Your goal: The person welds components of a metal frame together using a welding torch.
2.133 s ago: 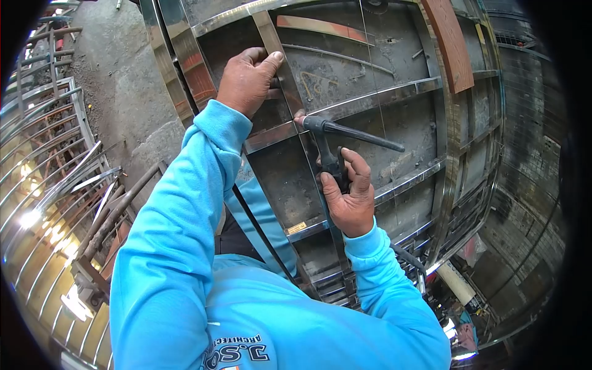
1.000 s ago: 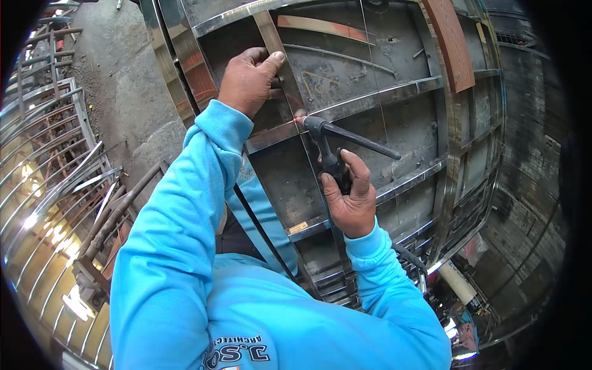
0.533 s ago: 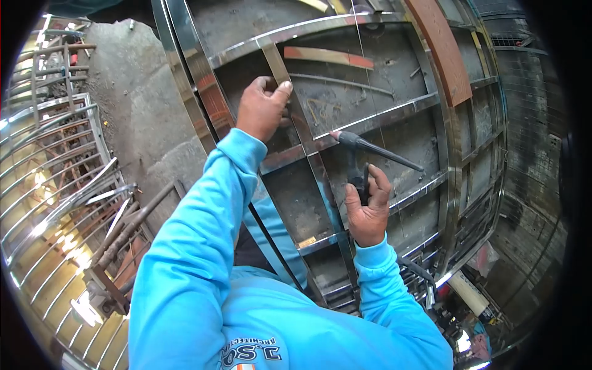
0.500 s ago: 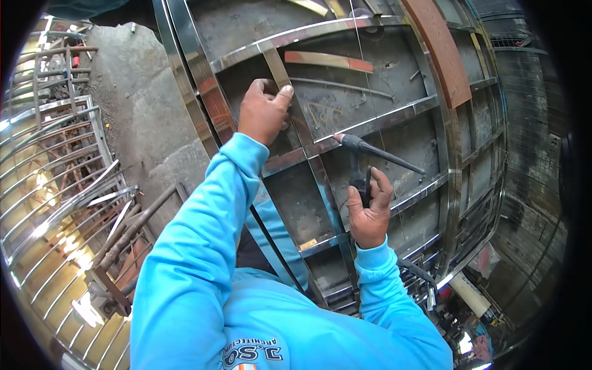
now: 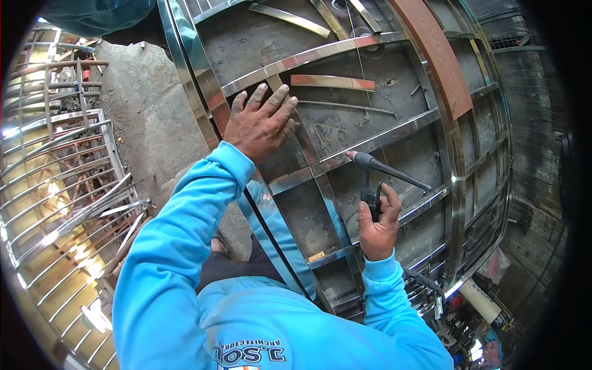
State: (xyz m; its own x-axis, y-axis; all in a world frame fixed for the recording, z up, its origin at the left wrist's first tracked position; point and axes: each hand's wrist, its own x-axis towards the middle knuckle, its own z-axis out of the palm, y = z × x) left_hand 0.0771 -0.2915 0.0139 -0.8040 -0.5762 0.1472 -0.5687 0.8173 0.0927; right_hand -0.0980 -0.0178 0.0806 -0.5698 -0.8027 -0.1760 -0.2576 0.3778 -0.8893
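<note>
Just ahead of me, my left hand (image 5: 259,126) spreads its fingers over a narrow bar (image 5: 275,82), pressing or hovering, I can't tell which. Well apart from it, my right hand (image 5: 377,229) pinches the torch (image 5: 394,173) by its grip (image 5: 370,197) – the right spot, clear of the nozzle (image 5: 351,155), likely brittle and maybe hot. It should feel light but stiff, its long cap needing room. Between my hands, the nozzle sits at a crossbar of the frame (image 5: 407,127) – probably rigid, heavy as a whole, slippery where polished. Farther ahead lie a strip (image 5: 333,82) and, rightward, a board (image 5: 439,65).
</note>
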